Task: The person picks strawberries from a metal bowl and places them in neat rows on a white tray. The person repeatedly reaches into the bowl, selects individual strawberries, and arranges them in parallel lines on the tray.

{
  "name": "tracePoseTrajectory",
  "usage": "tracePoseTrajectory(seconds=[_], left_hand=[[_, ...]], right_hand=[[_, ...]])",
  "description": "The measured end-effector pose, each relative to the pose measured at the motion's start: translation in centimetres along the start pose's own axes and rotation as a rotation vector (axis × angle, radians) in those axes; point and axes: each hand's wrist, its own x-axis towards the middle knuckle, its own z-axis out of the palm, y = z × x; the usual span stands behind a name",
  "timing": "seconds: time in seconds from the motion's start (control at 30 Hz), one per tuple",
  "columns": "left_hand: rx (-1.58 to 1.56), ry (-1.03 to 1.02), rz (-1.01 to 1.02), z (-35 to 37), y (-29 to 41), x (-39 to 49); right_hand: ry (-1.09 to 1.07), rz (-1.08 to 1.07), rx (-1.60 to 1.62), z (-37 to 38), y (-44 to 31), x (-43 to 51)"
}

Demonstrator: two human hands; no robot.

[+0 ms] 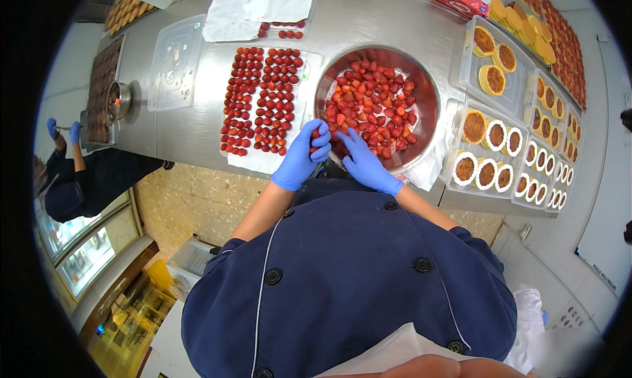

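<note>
My left hand (pixel 305 153), in a blue glove, is curled around red strawberries (pixel 314 136) at the near left rim of a steel bowl (pixel 430 89). My right hand (pixel 368 166), gloved alike, reaches over the near side of that bowl, its fingers apart among the loose strawberries (pixel 377 101). Some of its fingertips are blurred against the fruit. White paper shows beneath the berries inside the bowl. Left of the bowl, strawberries (pixel 276 101) stand in close rows on white paper (pixel 254 163) over a plastic lid or tray (pixel 310 67).
Clear containers (pixel 518 101) of round tarts (pixel 474 126), some white-rimmed, stand at right. Behind are a red box (pixel 461 3) and paper-covered strawberries (pixel 291 34). A clear lid (pixel 177 64) and small steel bowl (pixel 118 101) lie left, near another gloved person (pixel 74 180).
</note>
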Motion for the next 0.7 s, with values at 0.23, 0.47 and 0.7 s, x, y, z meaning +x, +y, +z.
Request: tracePoseTrajectory(seconds=[0.23,0.47,0.7], left_hand=[[-0.004,-0.002,0.014,-0.3,0.0,-0.6],[-0.038,-0.002,0.015,-0.7,0.2,-0.9],[-0.055,0.011,0.051,-0.8,0.2,-1.1]], right_hand=[[0.362,0.152,0.286,-5.5,4.5,2.6],[-0.128,0.095,-0.502,-6.7,6.9,2.8],[0.385,0.032,-0.553,-7.6,7.7,3.7]])
